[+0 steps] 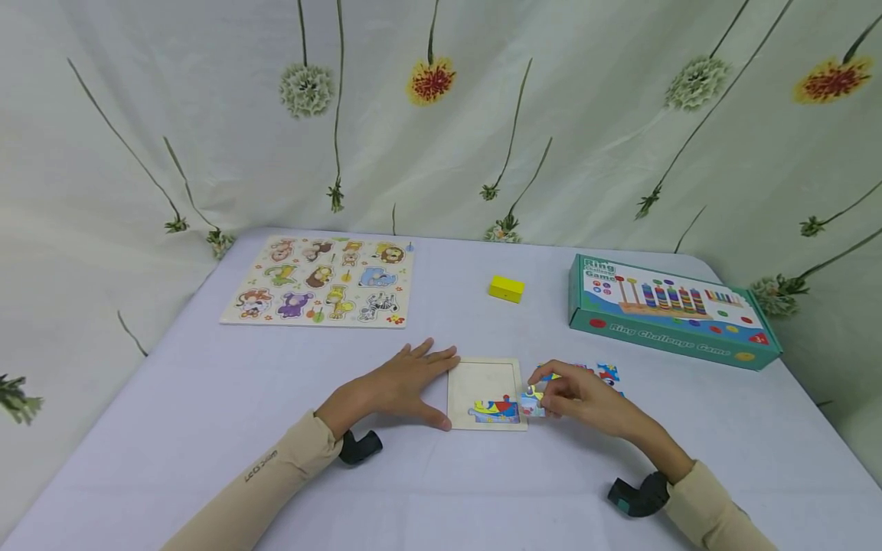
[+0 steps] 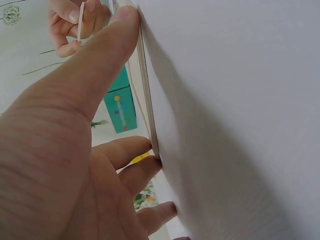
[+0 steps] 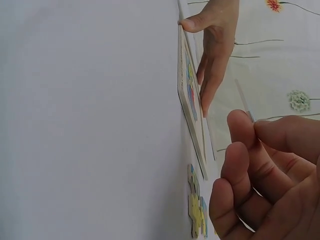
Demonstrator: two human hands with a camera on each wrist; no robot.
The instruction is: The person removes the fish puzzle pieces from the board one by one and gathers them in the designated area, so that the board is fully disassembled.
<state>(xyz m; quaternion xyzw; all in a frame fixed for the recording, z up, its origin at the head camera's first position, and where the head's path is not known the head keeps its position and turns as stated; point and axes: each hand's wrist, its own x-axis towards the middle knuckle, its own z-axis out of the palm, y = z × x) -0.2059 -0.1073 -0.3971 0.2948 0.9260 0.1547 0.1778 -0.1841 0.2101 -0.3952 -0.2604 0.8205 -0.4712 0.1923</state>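
Observation:
A square wooden puzzle tray [image 1: 482, 427] lies on the table, with joined colourful puzzle pieces [image 1: 498, 410] in its lower right corner. Spread along the tray's left side is my left hand [image 1: 403, 383]; its thumb and fingertips touch the edge, as the left wrist view also shows. My right hand [image 1: 582, 398] pinches a jigsaw puzzle piece [image 1: 530, 403] between thumb and fingers, over the tray's right edge. Seen edge-on in the right wrist view, that held piece [image 3: 250, 116] is thin. Loose puzzle pieces [image 1: 608, 373] lie beyond my right hand, which partly hides them.
An animal picture board [image 1: 361, 306] lies at the back left of the white-covered table [image 1: 331, 490]. Behind the tray sits a yellow block [image 1: 506, 289]. The green Ring Challenge Game box [image 1: 675, 337] stands at the back right, and a flowered cloth [image 1: 441, 153] hangs behind.

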